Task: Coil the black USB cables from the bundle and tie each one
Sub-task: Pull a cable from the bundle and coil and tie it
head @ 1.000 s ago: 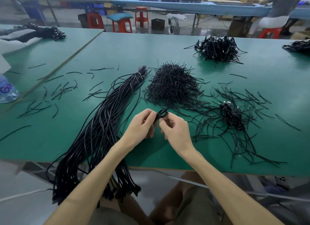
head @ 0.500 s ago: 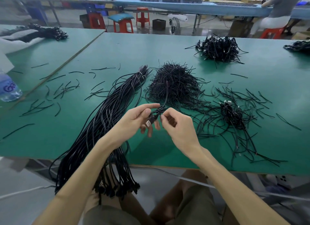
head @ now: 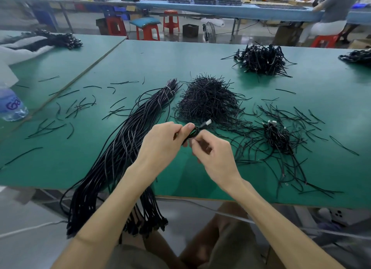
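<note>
A long bundle of black USB cables (head: pixel 128 148) lies diagonally on the green table (head: pixel 200 56), its plug ends hanging over the near edge. Above the table's middle, my left hand (head: pixel 162 146) grips a small coiled black cable (head: pixel 193 132) whose silver plug (head: pixel 207 122) sticks up to the right. My right hand (head: pixel 212 154) pinches the same coil from below right. A heap of black twist ties (head: pixel 206 100) sits just behind my hands. To the right lies a small pile of tied coils (head: pixel 279 136) amid loose ties.
A larger pile of coiled cables (head: pixel 261 60) sits at the far right of the table. Stray ties (head: pixel 78 106) litter the left side. A water bottle (head: pixel 12 106) stands at the left edge. Another person sits at a far bench (head: pixel 333 10).
Both hands have lifted and turned the coil; its silver plug now points up to the right instead of hanging under my left fingers. The view has shifted slightly.
</note>
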### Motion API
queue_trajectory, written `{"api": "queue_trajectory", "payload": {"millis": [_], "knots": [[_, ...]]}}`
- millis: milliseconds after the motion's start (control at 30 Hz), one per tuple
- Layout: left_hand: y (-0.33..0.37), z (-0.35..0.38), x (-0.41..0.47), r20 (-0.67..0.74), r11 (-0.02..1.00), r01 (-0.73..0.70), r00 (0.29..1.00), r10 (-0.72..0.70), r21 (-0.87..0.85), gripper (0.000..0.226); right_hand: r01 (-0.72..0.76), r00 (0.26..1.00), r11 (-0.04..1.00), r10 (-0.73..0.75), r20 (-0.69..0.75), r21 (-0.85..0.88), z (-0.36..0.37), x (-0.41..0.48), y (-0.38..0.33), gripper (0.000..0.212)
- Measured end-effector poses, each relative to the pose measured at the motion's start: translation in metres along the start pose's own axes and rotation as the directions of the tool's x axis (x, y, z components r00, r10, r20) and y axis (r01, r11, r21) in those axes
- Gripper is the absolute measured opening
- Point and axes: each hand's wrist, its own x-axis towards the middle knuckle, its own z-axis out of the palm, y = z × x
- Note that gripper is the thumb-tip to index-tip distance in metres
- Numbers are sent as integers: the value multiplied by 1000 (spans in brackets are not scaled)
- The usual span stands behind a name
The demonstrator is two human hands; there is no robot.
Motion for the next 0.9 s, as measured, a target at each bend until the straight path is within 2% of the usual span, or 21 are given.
{"api": "queue_trajectory", "payload": {"millis": [67,133,200,300,367,467,567,667,767,900], "knots": [[-1,-3,3,34,995,52,998,-49,-86,60,39,999,998,-40,-11,-54,1,0,-2,22],[-2,-9,6,169,958,147,980,-107,-245,55,92,996,988,-94,-6,-125,-1,0,-4,19],[-1,-13,4,315,850,289,936,-155,-441,48,182,983,955,-185,12,-233,-4,-1,-5,16],[-2,-18,-1,435,698,429,881,-185,-574,29,293,954,872,-296,55,-393,-10,1,-7,15],[-5,-25,-4,471,655,420,875,-109,-628,24,324,944,840,-320,85,-436,-11,0,-7,13],[-5,-37,-5,463,592,318,880,105,-740,28,331,943,843,-317,106,-423,-11,-3,-5,13],[0,-37,-6,405,675,197,900,164,-711,25,272,962,902,-258,84,-335,-10,-5,-1,10],[2,-30,-4,352,709,141,923,159,-691,24,195,981,948,-187,55,-251,-8,-7,2,11],[-2,-19,-1,271,830,46,954,129,-555,24,130,992,977,-129,19,-169,-6,-6,3,17],[-2,-5,-4,186,896,30,981,60,-443,41,111,994,985,-112,2,-129,-6,-4,0,23]]}}
